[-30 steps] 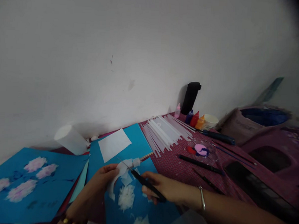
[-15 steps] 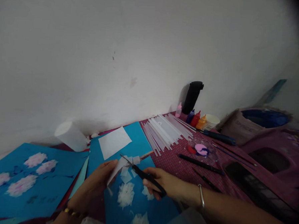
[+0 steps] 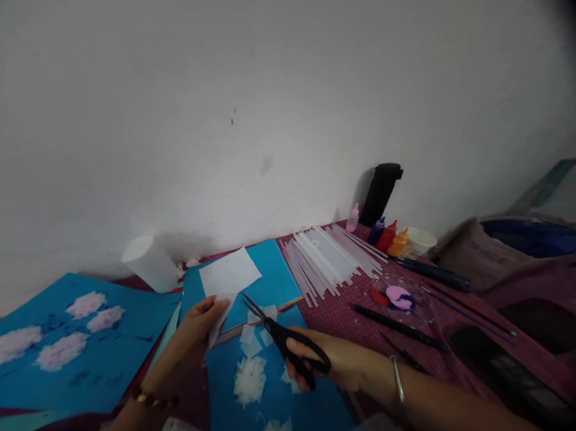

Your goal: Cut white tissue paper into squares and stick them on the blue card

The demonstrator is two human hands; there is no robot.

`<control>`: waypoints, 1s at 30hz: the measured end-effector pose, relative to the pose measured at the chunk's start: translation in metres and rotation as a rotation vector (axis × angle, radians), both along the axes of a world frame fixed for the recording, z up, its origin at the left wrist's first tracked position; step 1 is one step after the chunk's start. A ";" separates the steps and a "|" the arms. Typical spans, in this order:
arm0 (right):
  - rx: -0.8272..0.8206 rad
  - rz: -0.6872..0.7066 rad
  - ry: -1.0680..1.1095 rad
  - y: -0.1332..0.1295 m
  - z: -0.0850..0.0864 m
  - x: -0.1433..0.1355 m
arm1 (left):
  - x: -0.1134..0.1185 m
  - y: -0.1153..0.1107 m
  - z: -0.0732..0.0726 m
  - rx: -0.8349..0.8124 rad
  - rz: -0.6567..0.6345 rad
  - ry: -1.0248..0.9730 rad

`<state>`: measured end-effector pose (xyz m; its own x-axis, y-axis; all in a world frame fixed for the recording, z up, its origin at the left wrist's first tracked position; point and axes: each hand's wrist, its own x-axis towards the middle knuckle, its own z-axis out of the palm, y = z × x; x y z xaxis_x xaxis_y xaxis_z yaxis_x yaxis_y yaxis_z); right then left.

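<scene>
My right hand (image 3: pixel 309 361) is closed round the handles of black scissors (image 3: pixel 276 336), whose blades point up and left, slightly parted. My left hand (image 3: pixel 204 317) pinches a piece of white tissue paper (image 3: pixel 219 318), just left of the blade tips and apart from them. Small cut tissue squares (image 3: pixel 251 342) lie beneath the scissors on a blue sheet (image 3: pixel 228 379). White ruffled paper flowers (image 3: pixel 250 379) sit on that sheet, one partly hidden by my right hand. Behind my left hand, a white paper sheet (image 3: pixel 231 272) rests on another blue surface (image 3: pixel 276 260).
At left lies a blue sheet with pinkish flowers (image 3: pixel 63 350), near a white roll (image 3: pixel 149 263). White strips (image 3: pixel 329 259), paint bottles (image 3: pixel 388 235), a black cylinder (image 3: pixel 380 193), pink paint (image 3: pixel 399 297) and a black pen (image 3: pixel 398 325) occupy the right side. A bag (image 3: pixel 484 248) stands beyond.
The scissors have drawn away from the tissue paper, leaving a gap; before, the blades were at it. The view has shifted, so everything sits a little further right or left in frame.
</scene>
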<state>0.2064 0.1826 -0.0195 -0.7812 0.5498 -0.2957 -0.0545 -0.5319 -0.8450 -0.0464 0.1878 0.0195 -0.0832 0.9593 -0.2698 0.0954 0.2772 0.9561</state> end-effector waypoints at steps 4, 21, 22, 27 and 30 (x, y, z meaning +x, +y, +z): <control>0.013 0.024 0.004 0.001 0.004 -0.001 | 0.007 0.001 -0.007 -0.034 -0.051 -0.183; 0.134 -0.056 -0.056 -0.003 0.008 -0.005 | 0.013 0.008 -0.024 -0.118 -0.162 -0.125; 0.136 -0.070 -0.065 -0.003 0.008 -0.006 | 0.012 0.009 -0.024 -0.120 -0.160 -0.125; 0.128 -0.113 -0.085 -0.002 0.004 -0.006 | 0.004 0.006 -0.021 -0.159 -0.171 -0.114; 0.106 -0.096 -0.084 0.000 0.003 -0.006 | -0.005 0.002 -0.016 -0.190 -0.171 -0.116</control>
<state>0.1999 0.1827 -0.0165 -0.6986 0.6522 -0.2944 -0.0271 -0.4353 -0.8999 -0.0511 0.1896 0.0038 0.1176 0.8880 -0.4445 0.0492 0.4419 0.8957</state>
